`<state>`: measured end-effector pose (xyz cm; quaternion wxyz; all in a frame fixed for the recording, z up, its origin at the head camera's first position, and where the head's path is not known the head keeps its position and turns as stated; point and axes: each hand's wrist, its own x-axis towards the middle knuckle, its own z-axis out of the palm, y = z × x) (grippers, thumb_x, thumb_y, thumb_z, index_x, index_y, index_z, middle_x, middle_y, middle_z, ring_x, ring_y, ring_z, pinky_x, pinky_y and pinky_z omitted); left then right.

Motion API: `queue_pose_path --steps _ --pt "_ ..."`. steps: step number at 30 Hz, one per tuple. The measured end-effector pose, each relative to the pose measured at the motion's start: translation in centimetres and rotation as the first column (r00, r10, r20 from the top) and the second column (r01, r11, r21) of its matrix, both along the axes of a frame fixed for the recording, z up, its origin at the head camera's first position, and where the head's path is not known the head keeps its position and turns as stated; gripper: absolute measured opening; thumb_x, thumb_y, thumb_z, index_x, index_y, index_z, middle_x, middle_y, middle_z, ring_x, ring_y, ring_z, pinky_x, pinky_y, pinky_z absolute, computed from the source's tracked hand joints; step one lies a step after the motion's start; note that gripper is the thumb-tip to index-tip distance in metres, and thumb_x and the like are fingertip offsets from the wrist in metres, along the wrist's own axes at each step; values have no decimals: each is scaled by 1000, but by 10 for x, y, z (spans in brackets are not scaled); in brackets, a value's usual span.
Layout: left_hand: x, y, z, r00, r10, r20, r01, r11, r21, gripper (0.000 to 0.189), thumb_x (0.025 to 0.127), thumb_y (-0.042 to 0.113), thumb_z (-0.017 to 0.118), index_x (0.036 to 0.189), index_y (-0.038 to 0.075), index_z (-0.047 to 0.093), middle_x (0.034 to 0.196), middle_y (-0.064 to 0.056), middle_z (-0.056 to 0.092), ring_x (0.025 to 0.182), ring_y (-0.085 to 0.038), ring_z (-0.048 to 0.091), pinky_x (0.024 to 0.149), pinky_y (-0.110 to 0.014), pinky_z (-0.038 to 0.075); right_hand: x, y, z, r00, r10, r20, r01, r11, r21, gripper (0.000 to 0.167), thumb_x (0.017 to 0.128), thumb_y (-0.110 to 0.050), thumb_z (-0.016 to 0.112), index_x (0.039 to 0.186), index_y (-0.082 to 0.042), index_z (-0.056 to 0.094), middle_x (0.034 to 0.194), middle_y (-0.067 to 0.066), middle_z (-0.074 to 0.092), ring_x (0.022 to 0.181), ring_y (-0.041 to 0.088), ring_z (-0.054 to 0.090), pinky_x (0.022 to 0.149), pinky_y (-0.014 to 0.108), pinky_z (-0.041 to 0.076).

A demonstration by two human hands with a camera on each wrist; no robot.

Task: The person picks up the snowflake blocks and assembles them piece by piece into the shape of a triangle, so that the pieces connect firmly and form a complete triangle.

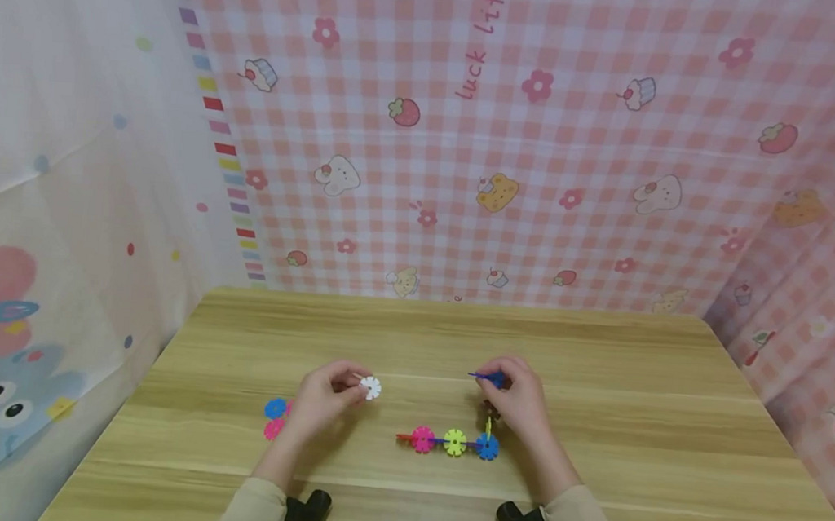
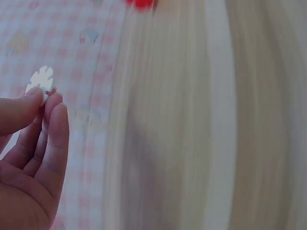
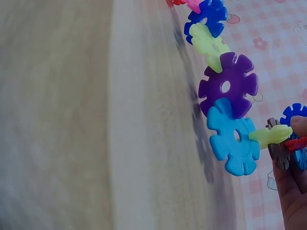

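Note:
My left hand pinches a white snowflake disc between thumb and fingers, above the table. In the left wrist view the notched disc stands up from the fingertips. My right hand grips the end of a linked chain of snowflake discs, at a dark blue disc with red and brown pieces beside it. From there the chain bends through a light blue disc and a purple disc. On the head view its lower row shows a yellow disc and a pink disc, ending in red.
Left of my left wrist lie a loose blue disc and a pink disc, with more pink partly hidden behind the wrist. The wooden table ends at a pink checked curtain. Black wrist cameras sit on both sleeves.

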<state>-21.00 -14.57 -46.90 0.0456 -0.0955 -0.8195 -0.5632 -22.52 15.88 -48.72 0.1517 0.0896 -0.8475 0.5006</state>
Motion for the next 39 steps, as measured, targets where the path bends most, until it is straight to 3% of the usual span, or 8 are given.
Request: queue_pose_path --steps 5,10,15,19,25,30,39 --pt "0 34 -5 999 -39 0 39 999 -4 17 85 -5 72 99 3 72 81 -7 70 73 -16 64 68 -25 55 0 -1 0 1000 4 15 -4 1000 -12 13 82 3 77 85 -7 71 96 8 61 77 17 57 64 23 51" --pt "-2 65 -5 998 -64 25 62 997 54 17 85 -5 71 101 1 71 83 -9 70 74 -16 64 68 -26 56 1 -3 2 1000 13 15 -13 1000 -15 13 81 4 77 85 -7 71 96 8 62 79 18 57 68 24 51" --pt "-6 93 -3 999 -5 35 0 990 142 18 82 -8 72 100 -3 71 83 -14 70 72 -23 67 65 -32 59 3 -5 3 1000 31 5 -31 999 -37 14 80 6 77 83 -6 71 96 8 63 81 19 59 71 26 53" --pt "-9 110 -5 997 50 61 -63 972 226 17 82 -9 72 99 -6 71 82 -16 70 72 -23 68 66 -34 60 4 -6 2 999 44 -22 -45 998 -50 14 79 7 78 82 -5 72 95 7 64 82 19 60 71 27 55" --pt "-12 126 -4 990 110 87 -131 950 284 15 81 -10 71 96 -7 71 79 -15 70 67 -15 66 65 -32 60 5 -7 2 998 51 -33 -52 998 -46 14 79 6 78 82 -6 72 95 6 65 83 20 60 73 33 55" --pt "-13 135 -6 988 135 78 -152 941 301 15 79 -12 71 94 -9 71 78 -16 69 67 -18 66 62 -30 59 4 -8 1 998 35 -56 -37 999 -36 12 79 5 78 81 -5 72 92 6 66 83 22 60 74 38 55" --pt "-15 146 -9 985 147 93 -169 934 313 12 78 -14 71 89 -9 71 76 -14 68 64 -16 65 63 -35 60 4 -4 -2 999 -20 -36 18 998 -52 12 78 4 81 78 -5 72 89 7 67 86 23 60 74 30 50"
